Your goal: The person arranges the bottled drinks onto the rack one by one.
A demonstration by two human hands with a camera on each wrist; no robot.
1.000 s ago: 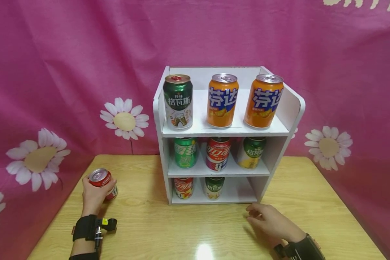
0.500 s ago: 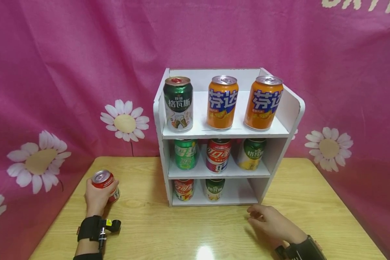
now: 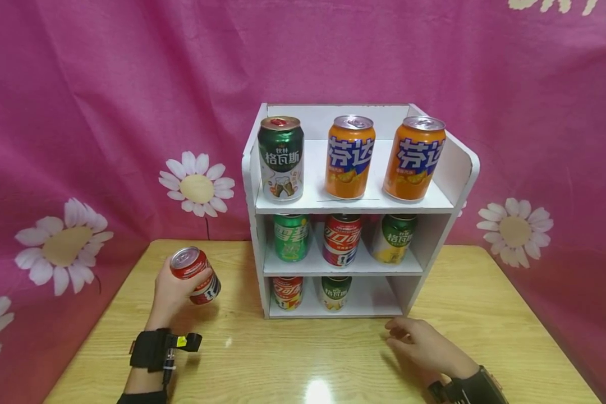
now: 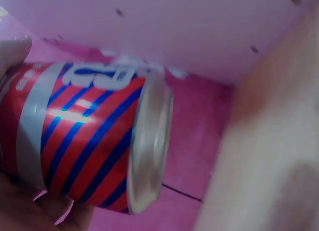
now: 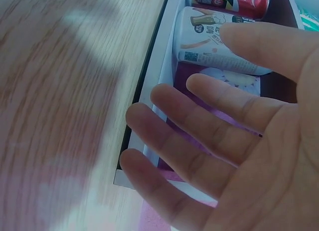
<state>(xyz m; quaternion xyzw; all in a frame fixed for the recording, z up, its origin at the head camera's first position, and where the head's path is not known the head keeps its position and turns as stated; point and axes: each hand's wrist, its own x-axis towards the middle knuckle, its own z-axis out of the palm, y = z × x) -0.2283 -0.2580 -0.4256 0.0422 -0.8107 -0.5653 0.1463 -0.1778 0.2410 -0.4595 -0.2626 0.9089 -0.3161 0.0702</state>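
Observation:
My left hand (image 3: 174, 289) grips a red soda can (image 3: 196, 275) by its side, thumb and fingers wrapped round it. The can is tilted and hangs above the table, left of the white shelf (image 3: 333, 314). In the left wrist view the can (image 4: 89, 136) shows blue and red stripes and its bare metal bottom. Near the shelf's front right corner my right hand (image 3: 426, 345) lies low over the table with relaxed fingers and holds nothing. The right wrist view shows its spread fingers (image 5: 184, 146) beside the bottom shelf, near a white kvass can (image 5: 209, 41).
On the top shelf stand a green-white can (image 3: 281, 160) and two orange cans (image 3: 350, 160). The middle shelf bears a green can (image 3: 290, 238), a red can (image 3: 341, 241) and a green-yellow can (image 3: 394, 238). Below stand a red can (image 3: 288, 292) and a green one (image 3: 335, 292).
My left hand has lifted the red soda can off the table and carried it right, toward the shelf, tilting it. The right hand has stayed where it was.

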